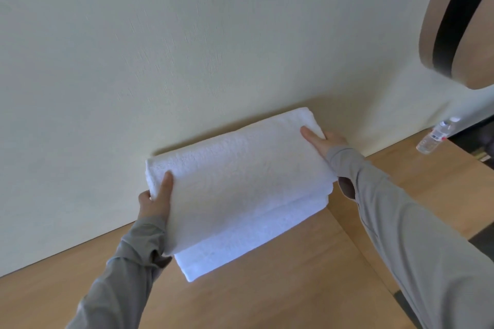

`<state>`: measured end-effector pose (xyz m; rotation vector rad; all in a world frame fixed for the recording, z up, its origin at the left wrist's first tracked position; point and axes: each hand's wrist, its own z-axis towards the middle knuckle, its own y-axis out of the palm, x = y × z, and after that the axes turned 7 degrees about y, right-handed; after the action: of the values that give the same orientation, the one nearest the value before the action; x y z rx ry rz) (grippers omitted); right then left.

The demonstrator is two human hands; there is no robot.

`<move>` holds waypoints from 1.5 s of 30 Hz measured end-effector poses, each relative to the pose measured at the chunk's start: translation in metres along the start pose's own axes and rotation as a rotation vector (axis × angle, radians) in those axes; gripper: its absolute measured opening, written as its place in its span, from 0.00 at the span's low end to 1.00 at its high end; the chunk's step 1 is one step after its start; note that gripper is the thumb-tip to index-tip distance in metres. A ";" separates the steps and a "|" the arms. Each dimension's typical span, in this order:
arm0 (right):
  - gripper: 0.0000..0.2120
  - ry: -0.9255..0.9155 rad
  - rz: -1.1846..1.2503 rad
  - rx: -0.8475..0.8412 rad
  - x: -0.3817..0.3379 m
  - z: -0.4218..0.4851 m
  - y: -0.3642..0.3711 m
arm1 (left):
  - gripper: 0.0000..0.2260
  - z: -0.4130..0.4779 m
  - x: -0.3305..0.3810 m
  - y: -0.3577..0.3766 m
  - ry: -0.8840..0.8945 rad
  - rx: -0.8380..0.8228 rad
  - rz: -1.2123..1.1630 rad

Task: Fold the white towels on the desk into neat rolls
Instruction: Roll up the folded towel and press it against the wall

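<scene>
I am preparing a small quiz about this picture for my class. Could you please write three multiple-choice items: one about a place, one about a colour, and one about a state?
1. Where is the plastic bottle?
A) on a chair
B) on the desk, at the far right
C) on the floor

2. What colour are the person's sleeves?
A) red
B) grey
C) black

3. In what state are the white towels?
A) rolled up
B) spread open in one layer
C) folded and stacked

Key:
1 B, because the bottle is on the wooden top, apart from the towels.
2 B, because grey fabric covers both forearms.
3 C, because several folded layers lie one on another, and the left hand and the right hand hold the ends with a thumb on top.
</scene>
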<state>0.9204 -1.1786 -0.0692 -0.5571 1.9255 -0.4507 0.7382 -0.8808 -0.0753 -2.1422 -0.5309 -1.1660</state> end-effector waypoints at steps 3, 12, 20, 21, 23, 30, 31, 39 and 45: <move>0.24 -0.092 -0.214 0.144 -0.007 -0.003 0.005 | 0.37 0.001 0.001 -0.002 -0.007 -0.006 0.007; 0.10 -0.854 -0.482 0.400 -0.024 -0.061 0.035 | 0.28 -0.078 0.019 0.033 1.146 0.009 0.888; 0.25 -0.811 -0.807 0.077 -0.009 -0.058 0.064 | 0.32 -0.052 -0.004 0.045 0.997 -0.112 1.166; 0.25 -0.803 -0.829 0.070 -0.009 -0.055 0.066 | 0.33 -0.051 -0.005 0.047 0.983 -0.116 1.169; 0.26 -0.799 -0.860 0.060 -0.009 -0.051 0.068 | 0.34 -0.049 -0.004 0.049 0.966 -0.138 1.140; 0.29 -0.753 -0.907 0.157 0.008 -0.029 0.035 | 0.32 -0.028 -0.012 0.008 0.884 -0.081 1.043; 0.29 -0.754 -0.894 0.163 0.011 -0.028 0.036 | 0.31 -0.027 -0.014 0.008 0.882 -0.078 1.037; 0.28 -0.789 -0.861 0.128 0.010 -0.025 0.032 | 0.30 -0.019 -0.016 0.012 0.856 -0.082 1.061; 0.26 -0.721 -0.942 0.116 -0.003 -0.041 0.027 | 0.28 -0.022 -0.007 0.003 0.867 -0.153 1.057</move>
<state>0.8796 -1.1517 -0.0655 -1.3365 0.8588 -0.8014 0.7234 -0.8988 -0.0730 -1.3935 0.9729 -1.2842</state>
